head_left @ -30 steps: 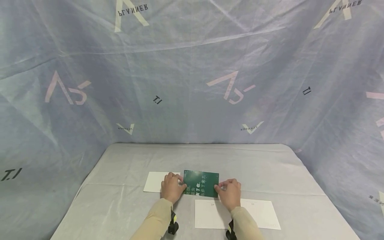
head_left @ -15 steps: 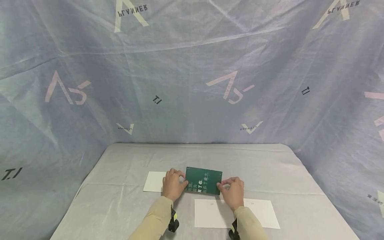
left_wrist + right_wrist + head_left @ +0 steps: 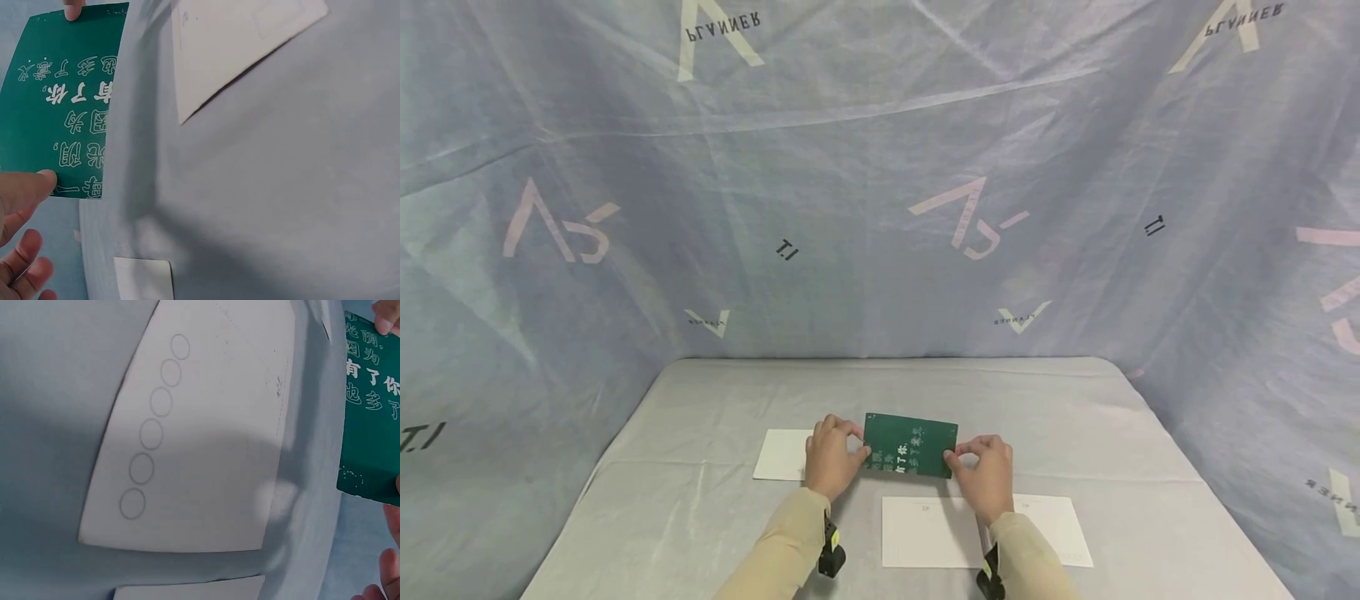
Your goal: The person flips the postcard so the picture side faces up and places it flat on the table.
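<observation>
A green postcard (image 3: 910,446) with white and outlined Chinese characters is held up between both hands, raised over the table and tilted toward the head camera. My left hand (image 3: 832,458) pinches its left edge, thumb on the printed face. At the opposite edge my right hand (image 3: 985,475) pinches it the same way. In the left wrist view the green postcard (image 3: 69,106) shows its lettering, with the left thumb (image 3: 31,187) on one corner and the other fingers curled loosely beneath. The right wrist view catches only part of the postcard (image 3: 372,425).
White cards lie on the grey cloth-covered table (image 3: 700,533): one card (image 3: 778,454) behind the left hand, one card (image 3: 928,533) in front, and another card (image 3: 1052,529) partly under the right forearm. A printed row of circles marks a white card (image 3: 206,444). Printed cloth (image 3: 865,208) hangs behind.
Both hands have lifted the green postcard slightly up and to the right, tilting it more upright. The white cards stay where they lay; the head view has shifted a little.
</observation>
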Tool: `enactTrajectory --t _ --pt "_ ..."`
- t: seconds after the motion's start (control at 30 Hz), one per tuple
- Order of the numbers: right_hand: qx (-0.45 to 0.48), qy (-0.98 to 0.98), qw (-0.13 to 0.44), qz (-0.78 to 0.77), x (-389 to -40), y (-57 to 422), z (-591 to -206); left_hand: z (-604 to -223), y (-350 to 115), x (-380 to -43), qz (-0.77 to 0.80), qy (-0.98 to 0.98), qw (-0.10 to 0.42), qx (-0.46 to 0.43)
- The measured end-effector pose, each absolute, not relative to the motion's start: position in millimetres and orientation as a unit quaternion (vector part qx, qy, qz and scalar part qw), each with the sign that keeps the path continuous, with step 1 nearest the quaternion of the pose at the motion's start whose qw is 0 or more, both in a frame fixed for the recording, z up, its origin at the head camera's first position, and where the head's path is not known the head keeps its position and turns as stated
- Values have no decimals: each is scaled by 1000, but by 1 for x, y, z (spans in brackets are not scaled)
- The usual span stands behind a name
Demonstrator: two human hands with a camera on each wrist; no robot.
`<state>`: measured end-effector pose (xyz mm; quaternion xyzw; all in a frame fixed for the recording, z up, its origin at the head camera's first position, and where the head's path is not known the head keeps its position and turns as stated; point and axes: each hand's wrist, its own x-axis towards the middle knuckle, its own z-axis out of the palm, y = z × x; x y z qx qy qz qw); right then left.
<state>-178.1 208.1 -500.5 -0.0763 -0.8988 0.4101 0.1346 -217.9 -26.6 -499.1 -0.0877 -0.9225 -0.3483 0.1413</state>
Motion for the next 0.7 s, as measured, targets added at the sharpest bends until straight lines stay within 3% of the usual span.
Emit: enactTrajectory --t 0.7 --pt "-72 -890 165 419 -171 219 -495 -486 -27 -218 -425 -890 100 -130"
